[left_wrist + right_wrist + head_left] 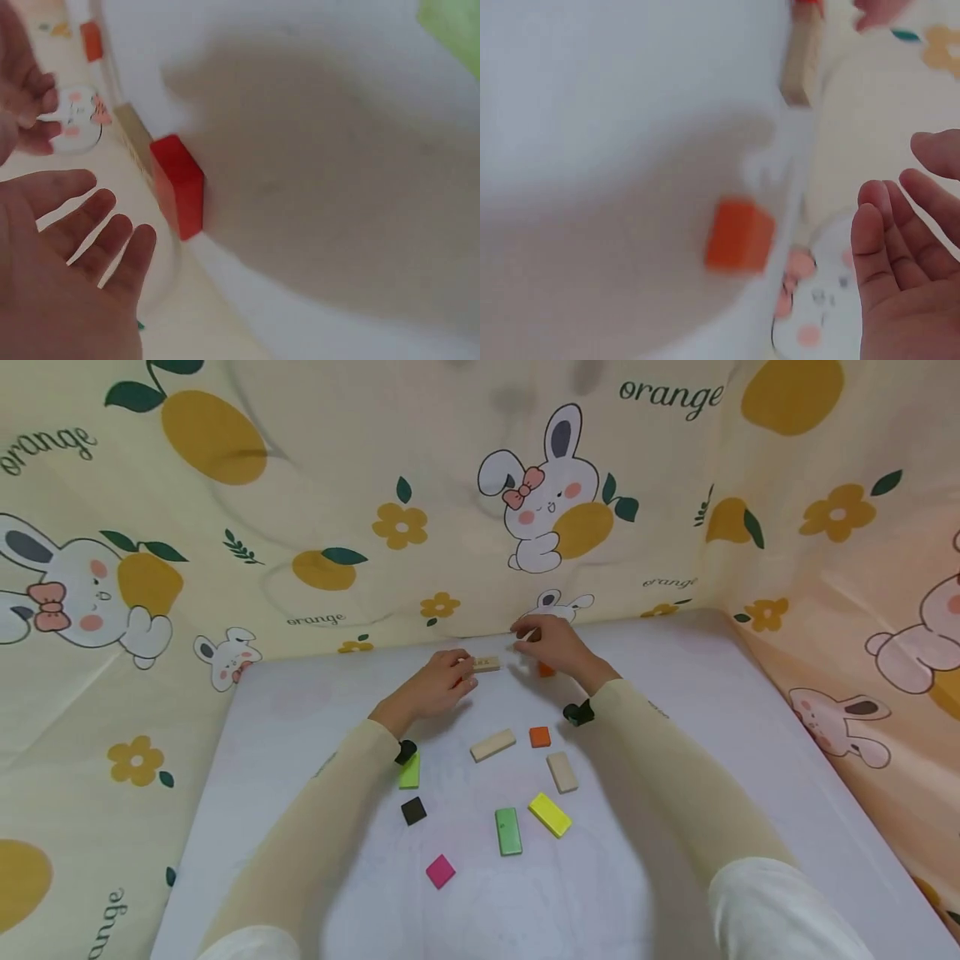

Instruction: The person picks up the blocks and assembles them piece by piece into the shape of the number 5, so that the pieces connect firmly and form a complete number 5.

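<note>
My left hand hovers over the far part of the white tabletop with its fingers spread and nothing in them. Just beside those fingers stands a red block, mostly hidden by the hand in the head view. End to end with it lies a pale wooden block with marks on its side. To the right, my right hand is raised near an orange block, which it partly covers in the head view. In the right wrist view its fingers are loosely bent, apart from the orange block and holding nothing.
Nearer me lie two more wooden blocks, an orange square, a lime block, a black square, a green block, a yellow block and a pink square. A printed curtain borders the table.
</note>
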`<state>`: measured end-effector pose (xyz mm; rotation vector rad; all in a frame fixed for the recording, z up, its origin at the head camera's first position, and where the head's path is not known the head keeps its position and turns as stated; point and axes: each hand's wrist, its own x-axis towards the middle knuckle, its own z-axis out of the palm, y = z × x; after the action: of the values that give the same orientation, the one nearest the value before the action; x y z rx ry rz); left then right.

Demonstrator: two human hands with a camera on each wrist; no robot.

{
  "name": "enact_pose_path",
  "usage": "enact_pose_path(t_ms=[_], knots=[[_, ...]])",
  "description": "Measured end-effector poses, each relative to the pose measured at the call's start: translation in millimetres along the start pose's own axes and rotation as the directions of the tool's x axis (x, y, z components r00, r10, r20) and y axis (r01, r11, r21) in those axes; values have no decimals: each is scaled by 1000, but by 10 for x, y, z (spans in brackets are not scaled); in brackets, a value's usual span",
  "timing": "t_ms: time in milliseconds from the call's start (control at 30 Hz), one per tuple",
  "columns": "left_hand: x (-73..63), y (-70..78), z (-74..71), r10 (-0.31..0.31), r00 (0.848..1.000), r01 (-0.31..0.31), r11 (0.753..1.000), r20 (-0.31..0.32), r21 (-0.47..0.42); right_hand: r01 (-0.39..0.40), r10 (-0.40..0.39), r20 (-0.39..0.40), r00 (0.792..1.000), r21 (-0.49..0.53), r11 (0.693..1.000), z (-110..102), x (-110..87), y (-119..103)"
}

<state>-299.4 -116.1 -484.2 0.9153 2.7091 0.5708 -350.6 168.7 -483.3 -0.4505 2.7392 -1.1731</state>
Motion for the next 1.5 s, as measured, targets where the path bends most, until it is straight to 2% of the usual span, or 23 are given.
enact_pose_path(t_ms=[100, 200, 333, 467, 600, 800, 933, 1500], knots=[[16, 71, 25, 13, 1000, -14, 998, 22, 64, -10, 10, -33, 999, -7, 1000, -177, -77, 88], [41, 89, 55, -15, 999, 12, 994, 34, 108, -38, 37, -37, 999, -23, 999, -279, -164, 216], [81, 82, 101, -51, 997, 40, 985, 64, 167, -94, 94, -14, 995, -15, 995, -308, -258, 386], [119, 90, 141, -89, 992, 70, 977, 87, 200, -119, 119, 22, 993, -12, 993, -274, -302, 484], [148, 95, 156, -112, 990, 94, 974, 81, 205, -132, 134, 64, 989, -28, 991, -214, -312, 517], [166, 77, 168, -114, 990, 93, 970, 82, 225, -167, 169, 95, 981, -32, 986, -136, -332, 539], [163, 96, 165, -117, 989, 92, 963, 85, 251, -175, 177, 93, 980, -37, 984, -103, -350, 542], [187, 150, 141, -142, 985, 112, 957, 96, 269, -153, 159, 81, 984, -69, 986, -55, -295, 485]])
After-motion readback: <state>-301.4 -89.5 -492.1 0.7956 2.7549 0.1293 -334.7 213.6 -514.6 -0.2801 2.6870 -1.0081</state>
